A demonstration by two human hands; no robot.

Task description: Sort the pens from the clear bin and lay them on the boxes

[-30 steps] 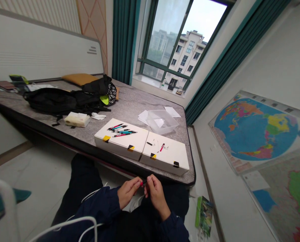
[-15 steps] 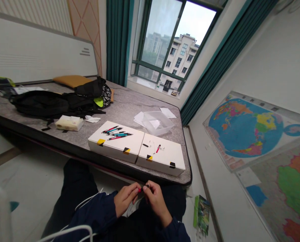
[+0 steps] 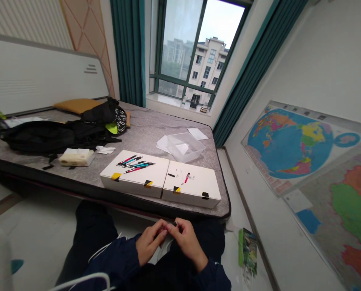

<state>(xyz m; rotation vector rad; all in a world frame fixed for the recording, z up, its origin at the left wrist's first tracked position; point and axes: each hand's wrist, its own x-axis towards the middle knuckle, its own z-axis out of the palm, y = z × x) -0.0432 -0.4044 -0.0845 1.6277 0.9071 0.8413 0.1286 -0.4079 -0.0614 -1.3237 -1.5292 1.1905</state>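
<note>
My left hand [image 3: 151, 241] and my right hand [image 3: 187, 241] meet over my lap, in front of the bed edge, both closed in a pinch. A dark pen part [image 3: 175, 224] shows at the fingertips of my right hand. The piece in my left fingers is mostly hidden now; it showed red a moment before. Ahead, on the right white box [image 3: 195, 198], lie a red pen barrel [image 3: 187, 178], a black pen piece [image 3: 171, 175] and small clear bits. Several red, teal and black pens [image 3: 138, 165] lie in a loose pile on the left white box [image 3: 128, 188].
Behind the boxes, a clear plastic bin [image 3: 195, 151] and white papers [image 3: 198, 133] rest on the grey mattress [image 3: 144, 121]. To the left are a tissue pack [image 3: 76, 157] and a black backpack [image 3: 43, 135]. A green box [image 3: 247, 250] stands on the floor at right.
My hands have drawn together until their fingertips meet, and the red piece has gone from sight between them. The camera view has shifted right. The pens on the boxes have not moved.
</note>
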